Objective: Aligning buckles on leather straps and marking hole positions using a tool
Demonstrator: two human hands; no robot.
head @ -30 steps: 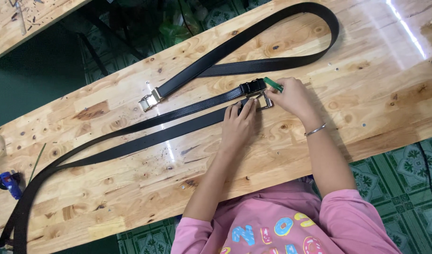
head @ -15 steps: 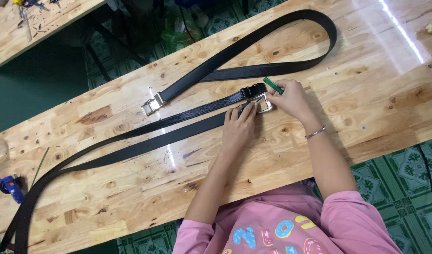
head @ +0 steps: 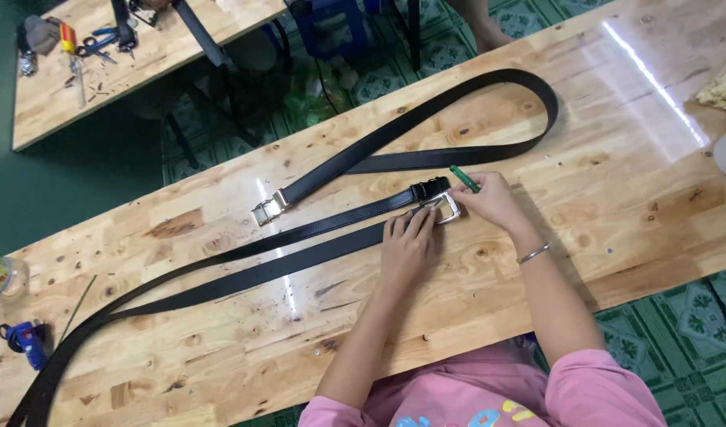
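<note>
Two belts lie on the table.

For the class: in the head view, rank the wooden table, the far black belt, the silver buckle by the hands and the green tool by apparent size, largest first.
1. Wooden table.
2. Far black belt, curving across the tabletop.
3. Silver buckle, under the left hand and right hand.
4. Green tool; partly hidden in the right hand, so its rank against the buckle is unsure.

The left hand pressed flat on a black belt just beside its silver buckle. The right hand pinched a green-handled tool at the buckle's far side. Beyond both hands, a second belt looped across the wooden table.
</note>
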